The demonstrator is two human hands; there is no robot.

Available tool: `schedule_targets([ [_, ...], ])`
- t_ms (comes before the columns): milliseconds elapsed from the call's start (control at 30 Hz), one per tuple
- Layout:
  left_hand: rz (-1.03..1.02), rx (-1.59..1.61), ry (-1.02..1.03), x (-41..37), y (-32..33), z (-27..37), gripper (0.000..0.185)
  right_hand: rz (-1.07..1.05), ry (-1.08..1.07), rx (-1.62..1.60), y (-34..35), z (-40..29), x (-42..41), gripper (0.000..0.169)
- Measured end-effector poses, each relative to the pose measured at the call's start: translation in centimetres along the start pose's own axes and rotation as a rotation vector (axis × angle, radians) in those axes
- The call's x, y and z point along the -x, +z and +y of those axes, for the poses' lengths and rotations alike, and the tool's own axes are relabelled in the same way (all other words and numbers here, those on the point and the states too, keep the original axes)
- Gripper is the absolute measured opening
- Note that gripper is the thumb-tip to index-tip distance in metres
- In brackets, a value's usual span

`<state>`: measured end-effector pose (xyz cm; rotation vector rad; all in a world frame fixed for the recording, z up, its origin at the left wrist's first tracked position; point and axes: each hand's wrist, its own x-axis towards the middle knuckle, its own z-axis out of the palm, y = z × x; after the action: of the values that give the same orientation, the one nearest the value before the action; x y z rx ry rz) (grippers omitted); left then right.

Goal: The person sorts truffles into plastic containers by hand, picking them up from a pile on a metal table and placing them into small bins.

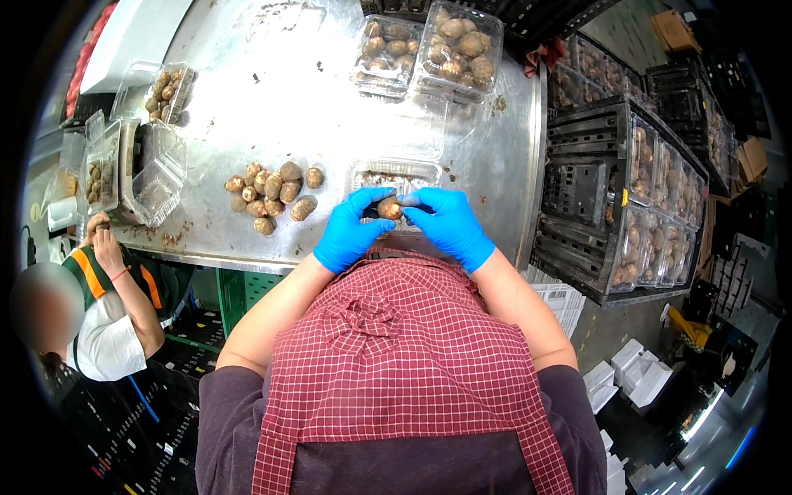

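Between my two blue-gloved hands is a small brown taro corm. The fingertips of my left hand press on its left side, and those of my right hand pinch its right side. Beneath and just beyond my hands an open clear plastic clamshell box lies on the steel table, its lid folded back away from me. Dark crumbs of soil show in its base; my hands hide the near part. To the left of my left hand, a loose pile of several taro corms rests on the metal.
Filled clamshell boxes stand at the table's far side. Black crates with packed boxes are stacked beyond the table's right edge. At left, a co-worker handles something small beside open clamshells. Soil bits dot the steel table.
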<state>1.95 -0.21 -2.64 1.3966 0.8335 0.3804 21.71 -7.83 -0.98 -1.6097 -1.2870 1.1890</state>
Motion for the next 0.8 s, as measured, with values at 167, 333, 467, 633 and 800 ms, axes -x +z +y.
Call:
schedule_targets([
  [167, -0.065, 0.014, -0.063, 0.1, 0.0, -0.5, 0.052, 0.004, -0.187, 0.462, -0.1, -0.7, -0.5, 0.016],
  [333, -0.083, 0.061, -0.045, 0.1, 0.0, -0.1, 0.052, 0.057, -0.112, 0.518, 0.5, 0.0, -0.6, 0.014],
  [467, -0.100, -0.010, 0.030, 0.2, 0.0, 0.5, 0.053, 0.096, -0.068, 0.355, 0.4, 0.0, -0.7, 0.016],
  [633, -0.073, -0.037, 0.055, 0.3, 0.0, 0.0, 0.053, 0.025, -0.185, 0.197, -0.4, -1.0, -0.5, 0.019],
  [800, -0.084, -0.019, 0.013, 0.3, 0.2, -0.5, 0.053, 0.003, -0.249, 0.545, 0.3, -0.2, -0.6, 0.016],
])
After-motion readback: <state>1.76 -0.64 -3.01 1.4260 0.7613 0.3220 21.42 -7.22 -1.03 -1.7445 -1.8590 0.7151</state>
